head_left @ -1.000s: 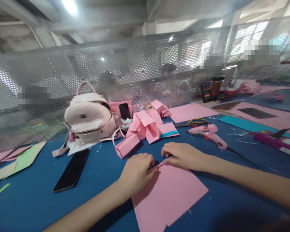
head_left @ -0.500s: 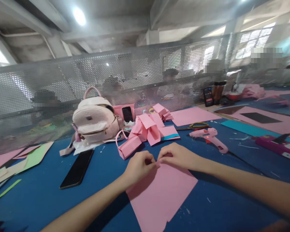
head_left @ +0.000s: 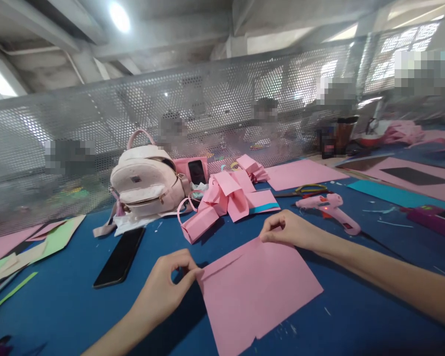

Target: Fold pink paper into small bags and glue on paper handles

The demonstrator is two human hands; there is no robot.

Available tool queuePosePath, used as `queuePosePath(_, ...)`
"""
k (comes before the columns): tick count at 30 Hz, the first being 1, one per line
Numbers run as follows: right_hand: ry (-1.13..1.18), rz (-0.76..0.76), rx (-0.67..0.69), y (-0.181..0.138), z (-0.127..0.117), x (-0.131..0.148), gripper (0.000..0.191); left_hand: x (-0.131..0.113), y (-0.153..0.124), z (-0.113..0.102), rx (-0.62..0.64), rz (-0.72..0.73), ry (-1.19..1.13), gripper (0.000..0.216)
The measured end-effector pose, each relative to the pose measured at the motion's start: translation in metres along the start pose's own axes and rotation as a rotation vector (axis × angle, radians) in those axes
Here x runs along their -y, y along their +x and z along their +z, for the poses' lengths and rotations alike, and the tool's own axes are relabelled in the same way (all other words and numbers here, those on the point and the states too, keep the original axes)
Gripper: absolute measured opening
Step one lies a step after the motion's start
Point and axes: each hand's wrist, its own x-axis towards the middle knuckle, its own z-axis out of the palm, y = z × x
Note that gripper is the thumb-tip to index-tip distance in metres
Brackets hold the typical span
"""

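The far left corner of a pink paper sheet (head_left: 261, 296) is pinched between thumb and forefinger of the left hand (head_left: 170, 279), its wrist angled in from the lower left. The far edge is gripped near its right end by the curled right hand (head_left: 291, 232), set farther forward. The sheet is spread over the blue tabletop (head_left: 363, 311), nearer than the folded pink paper pieces (head_left: 222, 195).

A perforated screen (head_left: 215, 104) is standing behind the blue desk (head_left: 68, 306); a lamp (head_left: 119, 17) is glowing among grey beams (head_left: 174, 30), and a window (head_left: 404, 42) is shining at right.
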Motion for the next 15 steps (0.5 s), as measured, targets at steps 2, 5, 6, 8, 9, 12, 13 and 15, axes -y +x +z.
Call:
queuePosePath(2,0.005,-0.013,0.020,-0.002,-0.001,-0.001,0.028,-0.001,-0.006,-0.003,-0.008,0.008,0.012,0.032)
queuePosePath(5,0.007,-0.014,0.005,-0.007,-0.003,0.001,0.027,-0.002,-0.010,-0.008,-0.013,0.019,0.038,0.033)
queuePosePath(6,0.014,-0.014,-0.003,-0.009,-0.004,0.001,0.025,-0.003,-0.011,-0.009,-0.014,0.020,0.048,0.033)
queuePosePath(8,0.030,-0.021,-0.002,-0.012,-0.006,0.001,0.024,-0.002,-0.012,-0.011,-0.012,0.026,0.072,0.034)
queuePosePath(9,0.033,-0.027,0.011,-0.014,-0.006,0.001,0.024,-0.002,-0.013,-0.012,-0.012,0.030,0.085,0.034)
queuePosePath(12,0.013,-0.046,0.049,-0.017,-0.008,0.000,0.029,0.000,-0.016,-0.013,-0.010,0.040,0.119,0.036)
queuePosePath(13,0.004,-0.042,0.044,-0.018,-0.008,0.000,0.032,0.001,-0.017,-0.013,-0.014,0.038,0.118,0.036)
queuePosePath(15,0.002,-0.008,0.008,-0.020,-0.009,0.001,0.036,0.003,-0.017,-0.014,-0.041,0.005,0.071,0.034)
